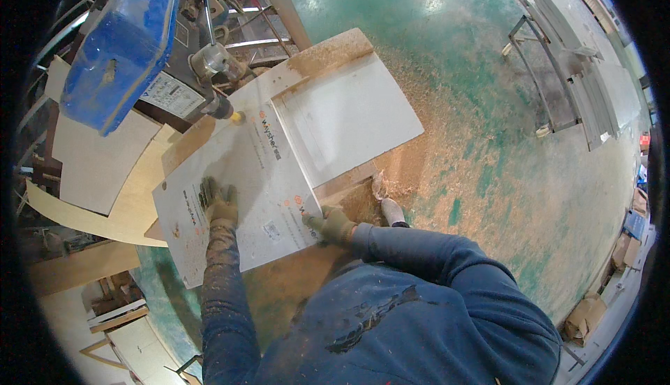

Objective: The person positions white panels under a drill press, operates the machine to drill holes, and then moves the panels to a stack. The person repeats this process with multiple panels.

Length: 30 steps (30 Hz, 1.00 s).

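Note:
A white, film-covered panel (pixel 255 175) with printed marks lies at a slant in front of me. My left hand (pixel 220 203), in a dusty work glove, rests flat on its left part with the fingers spread. My right hand (pixel 333 226), gloved too, grips the panel's near right edge. Over the far edge stands a drill press (pixel 178 71) with a blue cover. Its yellow-ended bit (pixel 238 117) is right at the panel, but whether it touches is unclear. Next to the panel, to the right, a plain white board (pixel 352 116) lies on a sawdust-covered wooden surface (pixel 335 57).
Sawdust (pixel 447 168) is spread over the green floor. Curved sheet offcuts (pixel 105 154) lie left of the press. Stacked grey panels (pixel 593 92) sit on a metal rack (pixel 537 71) at the far right. Cardboard boxes (pixel 585 319) line the right wall.

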Each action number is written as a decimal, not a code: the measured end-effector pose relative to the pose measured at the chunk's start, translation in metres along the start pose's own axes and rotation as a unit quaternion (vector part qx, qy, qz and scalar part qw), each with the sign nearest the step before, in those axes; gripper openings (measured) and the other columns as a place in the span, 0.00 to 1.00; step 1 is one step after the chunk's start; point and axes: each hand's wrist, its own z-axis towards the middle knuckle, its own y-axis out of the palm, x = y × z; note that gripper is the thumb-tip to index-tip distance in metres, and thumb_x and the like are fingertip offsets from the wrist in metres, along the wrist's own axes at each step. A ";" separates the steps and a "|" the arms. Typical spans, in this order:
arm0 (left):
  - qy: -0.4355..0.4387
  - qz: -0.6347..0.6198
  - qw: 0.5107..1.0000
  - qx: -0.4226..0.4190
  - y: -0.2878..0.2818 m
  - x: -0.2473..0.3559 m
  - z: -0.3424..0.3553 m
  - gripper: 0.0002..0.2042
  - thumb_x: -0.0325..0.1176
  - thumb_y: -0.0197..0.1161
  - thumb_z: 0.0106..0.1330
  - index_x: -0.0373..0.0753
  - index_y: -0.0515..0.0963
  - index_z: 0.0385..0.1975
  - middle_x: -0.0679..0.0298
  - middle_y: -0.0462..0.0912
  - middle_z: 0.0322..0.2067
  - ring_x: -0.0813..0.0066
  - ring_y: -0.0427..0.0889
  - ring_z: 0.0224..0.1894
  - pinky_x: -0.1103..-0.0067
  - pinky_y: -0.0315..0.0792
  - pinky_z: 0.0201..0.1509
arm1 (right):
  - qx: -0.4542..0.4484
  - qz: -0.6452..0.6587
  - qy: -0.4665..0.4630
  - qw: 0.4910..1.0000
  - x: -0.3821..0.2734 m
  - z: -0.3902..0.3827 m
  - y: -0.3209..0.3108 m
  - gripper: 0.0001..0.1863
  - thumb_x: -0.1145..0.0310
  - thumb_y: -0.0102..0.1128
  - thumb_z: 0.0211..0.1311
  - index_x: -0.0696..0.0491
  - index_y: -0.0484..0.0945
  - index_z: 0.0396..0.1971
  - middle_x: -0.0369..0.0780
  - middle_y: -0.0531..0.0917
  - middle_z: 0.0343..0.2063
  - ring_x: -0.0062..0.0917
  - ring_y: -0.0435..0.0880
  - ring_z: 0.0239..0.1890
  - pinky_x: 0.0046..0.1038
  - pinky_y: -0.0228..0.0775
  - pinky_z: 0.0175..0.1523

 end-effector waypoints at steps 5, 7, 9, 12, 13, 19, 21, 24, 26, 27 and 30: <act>-0.010 0.006 1.000 -0.002 -0.014 0.012 -0.001 0.40 0.60 0.49 0.72 0.36 0.56 0.75 0.50 0.52 0.77 0.53 0.48 0.79 0.62 0.40 0.82 | 0.012 -0.013 -0.021 1.000 0.017 0.011 -0.003 0.25 0.51 0.68 0.66 0.60 0.81 0.47 0.42 0.86 0.32 0.27 0.85 0.28 0.32 0.77 0.28; -0.022 0.014 1.000 -0.012 -0.024 0.021 -0.004 0.40 0.60 0.50 0.72 0.37 0.56 0.75 0.50 0.52 0.77 0.53 0.48 0.79 0.62 0.39 0.82 | 0.011 -0.015 -0.024 1.000 0.012 0.006 -0.003 0.24 0.53 0.67 0.67 0.60 0.81 0.48 0.41 0.86 0.34 0.25 0.84 0.32 0.30 0.76 0.33; -0.032 0.013 0.999 -0.021 -0.033 0.029 -0.009 0.39 0.60 0.50 0.72 0.37 0.57 0.75 0.51 0.52 0.77 0.54 0.48 0.79 0.61 0.39 0.82 | -0.009 -0.012 -0.032 0.999 0.004 -0.001 -0.006 0.22 0.56 0.65 0.70 0.61 0.82 0.49 0.39 0.86 0.39 0.20 0.82 0.39 0.25 0.75 0.43; -0.021 -0.004 1.000 0.005 -0.019 0.019 -0.004 0.39 0.59 0.49 0.72 0.38 0.58 0.75 0.52 0.54 0.76 0.54 0.49 0.79 0.61 0.37 0.82 | -0.008 -0.001 0.007 1.000 0.004 0.000 -0.008 0.21 0.56 0.66 0.70 0.60 0.83 0.48 0.38 0.86 0.39 0.19 0.82 0.39 0.25 0.74 0.43; -0.022 -0.008 1.000 0.016 -0.014 0.018 -0.004 0.38 0.59 0.50 0.72 0.38 0.58 0.75 0.52 0.55 0.76 0.54 0.49 0.79 0.61 0.38 0.82 | -0.008 -0.003 0.023 1.000 0.000 -0.003 -0.009 0.20 0.56 0.66 0.69 0.60 0.83 0.48 0.38 0.86 0.39 0.19 0.82 0.39 0.25 0.74 0.43; -0.004 -0.012 0.999 0.032 0.001 0.017 -0.002 0.37 0.58 0.50 0.72 0.37 0.59 0.74 0.51 0.56 0.75 0.52 0.50 0.79 0.59 0.39 0.82 | 0.008 0.007 0.005 1.000 0.013 0.003 -0.013 0.21 0.55 0.67 0.68 0.59 0.83 0.46 0.38 0.87 0.36 0.20 0.83 0.36 0.26 0.75 0.40; 0.001 -0.008 1.000 0.003 -0.014 0.031 -0.003 0.37 0.58 0.50 0.73 0.37 0.59 0.74 0.50 0.56 0.75 0.51 0.50 0.78 0.59 0.39 0.81 | 0.024 -0.005 -0.032 0.999 0.026 0.013 -0.017 0.26 0.49 0.68 0.66 0.60 0.83 0.45 0.41 0.87 0.33 0.23 0.85 0.31 0.28 0.76 0.33; -0.004 -0.016 0.999 0.034 -0.009 0.019 -0.001 0.38 0.59 0.49 0.73 0.37 0.58 0.75 0.50 0.53 0.76 0.52 0.49 0.79 0.58 0.38 0.81 | 0.010 -0.007 -0.037 0.999 0.041 0.025 -0.015 0.26 0.49 0.69 0.65 0.61 0.83 0.44 0.42 0.87 0.34 0.24 0.85 0.31 0.27 0.77 0.34; -0.016 -0.021 1.000 0.006 -0.018 0.029 -0.004 0.39 0.59 0.48 0.73 0.37 0.56 0.75 0.50 0.51 0.77 0.52 0.47 0.79 0.58 0.38 0.81 | 0.006 -0.039 -0.010 0.999 0.030 0.018 -0.018 0.28 0.47 0.68 0.65 0.61 0.83 0.44 0.42 0.87 0.34 0.24 0.85 0.31 0.28 0.77 0.34; -0.023 -0.024 0.999 -0.007 -0.021 0.033 -0.005 0.39 0.59 0.48 0.73 0.37 0.55 0.76 0.50 0.50 0.77 0.52 0.47 0.79 0.58 0.39 0.81 | 0.005 -0.055 0.004 0.998 0.019 0.013 -0.020 0.28 0.46 0.68 0.65 0.61 0.83 0.44 0.43 0.87 0.35 0.24 0.85 0.32 0.29 0.77 0.34; -0.021 -0.026 0.999 0.003 -0.008 0.017 -0.003 0.40 0.60 0.48 0.73 0.37 0.53 0.76 0.51 0.48 0.78 0.52 0.45 0.79 0.58 0.39 0.81 | -0.022 -0.200 -0.025 0.979 -0.014 0.003 -0.030 0.29 0.44 0.66 0.66 0.61 0.83 0.43 0.43 0.87 0.35 0.26 0.85 0.33 0.29 0.77 0.36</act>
